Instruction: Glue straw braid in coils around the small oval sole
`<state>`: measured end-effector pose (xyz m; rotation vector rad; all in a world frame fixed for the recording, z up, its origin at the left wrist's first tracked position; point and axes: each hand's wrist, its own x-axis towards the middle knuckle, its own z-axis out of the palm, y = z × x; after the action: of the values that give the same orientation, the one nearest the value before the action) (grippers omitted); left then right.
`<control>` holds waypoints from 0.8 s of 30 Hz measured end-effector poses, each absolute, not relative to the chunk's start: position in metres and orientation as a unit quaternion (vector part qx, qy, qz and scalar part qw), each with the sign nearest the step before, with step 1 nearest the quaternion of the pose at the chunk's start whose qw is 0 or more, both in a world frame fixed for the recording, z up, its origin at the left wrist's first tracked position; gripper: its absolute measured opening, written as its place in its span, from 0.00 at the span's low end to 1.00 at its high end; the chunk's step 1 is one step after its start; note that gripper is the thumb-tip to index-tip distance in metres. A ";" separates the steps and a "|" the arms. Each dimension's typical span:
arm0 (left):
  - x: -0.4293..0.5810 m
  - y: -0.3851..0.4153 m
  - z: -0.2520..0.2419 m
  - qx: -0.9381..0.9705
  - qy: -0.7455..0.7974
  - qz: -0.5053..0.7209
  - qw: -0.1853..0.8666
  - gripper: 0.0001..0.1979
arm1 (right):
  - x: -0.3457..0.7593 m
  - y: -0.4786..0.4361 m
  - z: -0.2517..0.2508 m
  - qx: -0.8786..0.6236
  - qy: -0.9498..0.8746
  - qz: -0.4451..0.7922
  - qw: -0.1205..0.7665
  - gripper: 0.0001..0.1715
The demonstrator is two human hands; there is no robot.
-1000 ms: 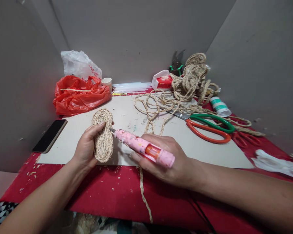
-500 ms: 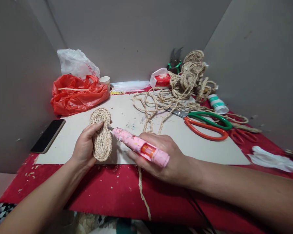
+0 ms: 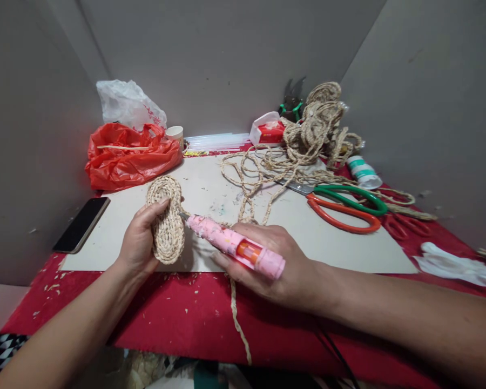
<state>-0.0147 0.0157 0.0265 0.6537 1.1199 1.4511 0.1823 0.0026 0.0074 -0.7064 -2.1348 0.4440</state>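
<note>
- The left hand (image 3: 140, 235) clasps a coiled braided oval (image 3: 168, 227).
- The right hand (image 3: 271, 265) grips a pink glue gun (image 3: 222, 237), its nozzle at the oval's edge.

The left hand (image 3: 139, 233) is partly hidden by the woven oval (image 3: 168, 229), the pink glue gun (image 3: 218, 234) by the right hand (image 3: 277, 265); whether nozzle (image 3: 184, 215) and oval are touching cannot quite be told.

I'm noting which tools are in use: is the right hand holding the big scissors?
No, the right hand holds a pink glue gun; the scissors lie untouched farther back.
</note>
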 end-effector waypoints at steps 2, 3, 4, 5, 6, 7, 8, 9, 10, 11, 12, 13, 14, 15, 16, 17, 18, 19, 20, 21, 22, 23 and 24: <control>-0.015 0.016 0.026 0.282 0.476 0.616 0.560 0.10 | 0.183 0.003 0.007 -0.285 -0.851 0.177 0.403 0.14; -0.016 0.016 0.026 0.283 0.476 0.615 0.561 0.10 | 0.183 0.003 0.007 -0.287 -0.852 0.176 0.401 0.14; -0.016 0.017 0.025 0.284 0.476 0.614 0.562 0.10 | 0.183 0.002 0.007 -0.288 -0.853 0.176 0.399 0.14; -0.016 0.017 0.025 0.284 0.476 0.613 0.563 0.10 | 0.183 0.002 0.008 -0.288 -0.853 0.173 0.399 0.14; -0.017 0.017 0.025 0.284 0.475 0.613 0.564 0.10 | 0.183 0.002 0.008 -0.287 -0.854 0.171 0.399 0.14; -0.017 0.017 0.025 0.284 0.473 0.614 0.564 0.10 | 0.183 0.002 0.008 -0.286 -0.855 0.168 0.400 0.15; -0.017 0.017 0.025 0.284 0.471 0.616 0.564 0.10 | 0.183 0.002 0.008 -0.283 -0.856 0.167 0.400 0.15; -0.017 0.017 0.025 0.284 0.469 0.619 0.563 0.10 | 0.183 0.002 0.007 -0.283 -0.857 0.166 0.397 0.15; -0.017 0.017 0.025 0.283 0.468 0.621 0.562 0.10 | 0.183 0.002 0.007 -0.283 -0.858 0.166 0.395 0.15; -0.017 0.017 0.025 0.282 0.468 0.621 0.562 0.09 | 0.183 0.002 0.007 -0.281 -0.859 0.165 0.395 0.15; -0.017 0.017 0.025 0.280 0.469 0.621 0.563 0.09 | 0.183 0.002 0.006 -0.278 -0.860 0.164 0.396 0.15; -0.018 0.016 0.025 0.280 0.468 0.620 0.564 0.09 | 0.183 0.002 0.005 -0.276 -0.860 0.160 0.398 0.14; -0.018 0.016 0.025 0.281 0.467 0.620 0.565 0.09 | 0.183 0.002 0.005 -0.273 -0.861 0.154 0.400 0.14; -0.018 0.016 0.025 0.283 0.465 0.619 0.566 0.09 | 0.183 0.002 0.004 -0.271 -0.862 0.146 0.403 0.15; -0.018 0.016 0.025 0.285 0.463 0.619 0.567 0.08 | 0.183 0.002 0.004 -0.268 -0.863 0.137 0.405 0.15; -0.018 0.017 0.025 0.286 0.461 0.621 0.566 0.08 | 0.183 0.001 0.003 -0.266 -0.865 0.125 0.406 0.16; -0.019 0.017 0.025 0.286 0.461 0.621 0.565 0.08 | 0.183 0.001 0.003 -0.263 -0.868 0.110 0.408 0.16; -0.019 0.017 0.025 0.284 0.462 0.621 0.565 0.08 | 0.183 0.001 0.002 -0.261 -0.870 0.096 0.407 0.17; -0.019 0.017 0.025 0.282 0.464 0.622 0.565 0.08 | 0.183 0.001 0.002 -0.259 -0.873 0.083 0.404 0.17; -0.019 0.018 0.025 0.280 0.465 0.621 0.565 0.09 | 0.183 0.000 0.002 -0.258 -0.876 0.072 0.401 0.17; -0.019 0.018 0.025 0.278 0.466 0.621 0.566 0.09 | 0.183 0.000 0.001 -0.259 -0.878 0.066 0.398 0.17; -0.019 0.018 0.025 0.276 0.466 0.620 0.567 0.09 | 0.184 -0.001 0.001 -0.259 -0.879 0.064 0.394 0.18; -0.018 0.018 0.026 0.276 0.467 0.620 0.567 0.09 | 0.184 -0.001 0.001 -0.258 -0.880 0.064 0.393 0.18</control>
<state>-0.0184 0.0181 0.0257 0.6476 1.0962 1.4570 0.1842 -0.0014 0.0006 -0.6559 -2.2349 0.1623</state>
